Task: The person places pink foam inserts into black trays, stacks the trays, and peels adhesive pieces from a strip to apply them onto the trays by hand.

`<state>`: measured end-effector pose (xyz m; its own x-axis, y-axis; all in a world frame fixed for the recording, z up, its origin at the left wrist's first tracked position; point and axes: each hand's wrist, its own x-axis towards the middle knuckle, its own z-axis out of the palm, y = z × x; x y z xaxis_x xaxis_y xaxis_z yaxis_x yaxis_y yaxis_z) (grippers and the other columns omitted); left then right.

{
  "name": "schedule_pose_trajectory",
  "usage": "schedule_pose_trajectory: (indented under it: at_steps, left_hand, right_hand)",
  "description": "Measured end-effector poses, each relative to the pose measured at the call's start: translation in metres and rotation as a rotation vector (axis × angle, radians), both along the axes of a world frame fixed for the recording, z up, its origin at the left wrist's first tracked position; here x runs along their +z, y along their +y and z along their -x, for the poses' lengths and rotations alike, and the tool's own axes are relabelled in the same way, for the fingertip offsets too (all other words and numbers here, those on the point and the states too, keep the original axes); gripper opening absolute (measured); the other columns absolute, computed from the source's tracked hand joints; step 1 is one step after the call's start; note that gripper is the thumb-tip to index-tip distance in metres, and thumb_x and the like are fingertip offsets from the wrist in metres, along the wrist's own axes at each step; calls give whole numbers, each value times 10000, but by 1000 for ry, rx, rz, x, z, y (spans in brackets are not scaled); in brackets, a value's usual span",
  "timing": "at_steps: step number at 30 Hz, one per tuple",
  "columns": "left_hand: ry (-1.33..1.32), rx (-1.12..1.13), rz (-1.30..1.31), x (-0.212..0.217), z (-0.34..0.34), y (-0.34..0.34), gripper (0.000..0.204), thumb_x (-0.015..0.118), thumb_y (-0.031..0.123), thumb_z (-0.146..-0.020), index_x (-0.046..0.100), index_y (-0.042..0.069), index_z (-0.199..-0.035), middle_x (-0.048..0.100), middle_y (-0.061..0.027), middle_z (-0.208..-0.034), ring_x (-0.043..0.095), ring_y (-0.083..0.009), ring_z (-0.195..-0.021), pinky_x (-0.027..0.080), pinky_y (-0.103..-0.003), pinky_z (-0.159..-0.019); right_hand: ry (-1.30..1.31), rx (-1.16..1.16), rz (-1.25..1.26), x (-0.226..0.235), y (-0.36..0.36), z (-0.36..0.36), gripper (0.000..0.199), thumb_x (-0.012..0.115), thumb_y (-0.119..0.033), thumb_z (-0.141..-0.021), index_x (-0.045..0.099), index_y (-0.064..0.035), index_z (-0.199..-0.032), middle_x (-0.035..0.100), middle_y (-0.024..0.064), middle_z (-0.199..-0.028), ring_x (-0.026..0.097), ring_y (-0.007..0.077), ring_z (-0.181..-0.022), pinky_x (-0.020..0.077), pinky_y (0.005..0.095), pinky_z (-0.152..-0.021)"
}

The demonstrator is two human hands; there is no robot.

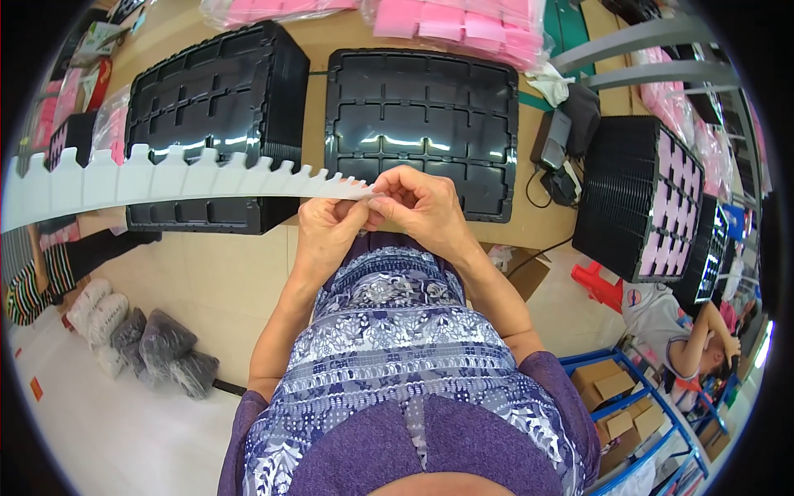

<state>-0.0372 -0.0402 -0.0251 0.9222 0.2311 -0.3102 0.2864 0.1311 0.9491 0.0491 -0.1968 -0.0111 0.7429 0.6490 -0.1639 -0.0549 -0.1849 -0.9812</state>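
A long white strip with a row of raised tabs along its upper edge point(157, 180) stretches from the left rim to my two hands, above the black trays. My left hand point(327, 236) is closed in a pinch at the strip's right end. Close beside it, my right hand point(426, 205) pinches at the same end, its fingertips nearly meeting the left ones. Whether a small piece sits between the fingertips is hidden. Just beyond the hands a black plastic tray point(422, 103) with moulded compartments lies on the table. A tall stack of black trays point(285, 107) stands to its left.
Pink pieces in clear bags point(463, 25) lie at the table's back. On the right are a dark device with cables point(552, 139) and stacked black trays point(616, 198) holding pink pieces. Grey bags point(169, 343) rest on the floor at left. Another person point(674, 331) is at far right.
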Motion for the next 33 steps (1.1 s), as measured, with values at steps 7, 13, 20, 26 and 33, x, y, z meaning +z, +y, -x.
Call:
schedule_pose_trajectory:
  at_steps: [7, 13, 20, 26, 33]
  left_hand:
    - [11, -2, 14, 5, -3, 9, 115, 572, 58, -950, 633, -38, -972, 659, -69, -813, 666, -123, -670, 558, -240, -598]
    - [63, 87, -72, 1, -9, 1, 208, 588, 128, -928, 673, -43, -844, 650, -59, -639, 608, -85, -552, 487, -226, -509]
    - [180, 136, -195, -11, 21, 31, 233, 573, 121, -874, 568, 16, -666, 570, -23, -557, 536, -76, -514, 402, -232, -487]
    - [440, -75, -257, -7, 76, 67, 207, 594, 120, -819, 522, 20, -654, 541, -25, -549, 541, -77, -534, 417, -250, -510]
    - [451, -41, -319, -8, 73, 62, 194, 586, 147, -806, 542, 6, -679, 565, -51, -558, 553, -123, -533, 433, -297, -532]
  right_hand:
    - [-24, -103, 5, -11, 9, 0, 103, 703, -97, -849, 658, -6, -864, 627, 6, -663, 538, 25, -575, 440, 218, -513]
    - [-596, -112, 70, -9, 15, 0, 91, 720, -32, -765, 648, -27, -821, 656, 44, -783, 618, 134, -668, 504, 261, -579]
    - [-343, -238, -85, -45, 25, -3, 67, 699, -28, -757, 655, -22, -808, 655, 106, -951, 633, 232, -829, 498, 309, -745]
    - [-475, 53, 245, -121, 46, -19, 84, 732, -138, -742, 694, -71, -775, 626, 58, -902, 558, 246, -939, 429, 393, -837]
    - [-915, 128, 437, -152, 61, -11, 97, 757, -151, -703, 691, -95, -748, 581, 36, -784, 540, 233, -824, 400, 371, -769]
